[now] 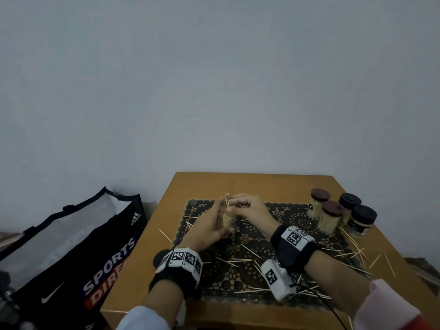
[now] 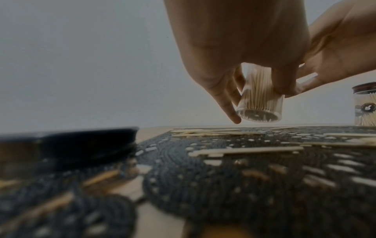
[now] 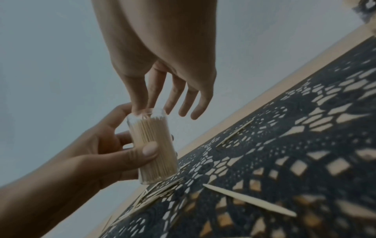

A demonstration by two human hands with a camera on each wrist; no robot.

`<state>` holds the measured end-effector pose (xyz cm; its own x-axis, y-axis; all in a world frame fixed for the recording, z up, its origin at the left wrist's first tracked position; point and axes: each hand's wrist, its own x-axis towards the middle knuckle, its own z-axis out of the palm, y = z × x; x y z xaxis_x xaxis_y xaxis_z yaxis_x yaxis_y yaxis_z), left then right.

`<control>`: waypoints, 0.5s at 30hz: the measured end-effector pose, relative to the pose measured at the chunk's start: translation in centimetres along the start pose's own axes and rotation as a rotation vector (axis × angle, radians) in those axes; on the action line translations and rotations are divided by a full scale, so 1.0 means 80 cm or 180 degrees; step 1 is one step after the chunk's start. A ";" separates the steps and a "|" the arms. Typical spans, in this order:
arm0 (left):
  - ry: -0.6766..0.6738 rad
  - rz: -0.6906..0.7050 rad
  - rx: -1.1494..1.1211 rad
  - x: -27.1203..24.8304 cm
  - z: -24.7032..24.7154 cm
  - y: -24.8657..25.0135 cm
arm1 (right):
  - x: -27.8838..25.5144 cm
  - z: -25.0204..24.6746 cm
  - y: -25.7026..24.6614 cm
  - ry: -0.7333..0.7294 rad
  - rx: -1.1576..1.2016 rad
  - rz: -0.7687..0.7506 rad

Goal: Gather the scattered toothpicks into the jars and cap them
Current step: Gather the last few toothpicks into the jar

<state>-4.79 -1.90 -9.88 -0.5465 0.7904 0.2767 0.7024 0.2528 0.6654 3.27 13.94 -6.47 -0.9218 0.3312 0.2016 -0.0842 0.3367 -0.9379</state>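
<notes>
My left hand (image 3: 97, 154) curled round the open jar (image 3: 152, 148) packed with toothpicks, my right hand (image 1: 247, 208) pinching toothpicks (image 1: 226, 201) at its mouth, four capped jars (image 1: 342, 215) full.

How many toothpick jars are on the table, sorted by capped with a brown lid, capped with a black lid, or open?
Brown-lidded jars: 2
Black-lidded jars: 2
Open jar, held in the left hand: 1
Total: 5

The black shopping bag (image 1: 71, 253) reads "SPORTS DIRE…", with adidas wordmark and Nike swoosh.
</notes>
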 end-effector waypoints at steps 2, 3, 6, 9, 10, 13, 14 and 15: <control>0.0024 -0.0015 -0.0028 0.000 0.000 0.001 | 0.000 0.002 -0.003 0.0013 0.0050 -0.0063; 0.0031 -0.0024 -0.0044 0.000 0.000 0.002 | 0.000 0.004 -0.004 0.0068 0.0068 -0.0079; 0.0065 -0.0050 -0.0002 0.000 0.000 0.002 | 0.002 0.009 -0.003 0.0388 0.0070 -0.0029; 0.0190 0.0007 0.0046 0.001 0.001 0.001 | 0.006 0.009 -0.001 0.0285 -0.0042 0.0071; 0.0237 0.0023 0.0060 0.000 0.001 0.001 | 0.007 0.007 -0.001 0.0114 -0.0066 0.0082; 0.0357 0.0019 0.0077 -0.001 0.000 0.003 | 0.014 -0.003 -0.004 0.0063 0.0064 0.0018; 0.0386 -0.0020 0.0175 -0.002 -0.002 0.004 | 0.019 -0.007 -0.004 0.0203 0.0054 0.0011; 0.0396 -0.0068 0.0282 -0.001 -0.002 0.004 | 0.025 -0.012 -0.001 0.0311 -0.0067 0.0039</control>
<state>-4.55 -1.98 -9.57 -0.6102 0.7104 0.3506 0.7245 0.3214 0.6097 1.76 15.41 -5.73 -0.8812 0.4195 0.2178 -0.0642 0.3503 -0.9344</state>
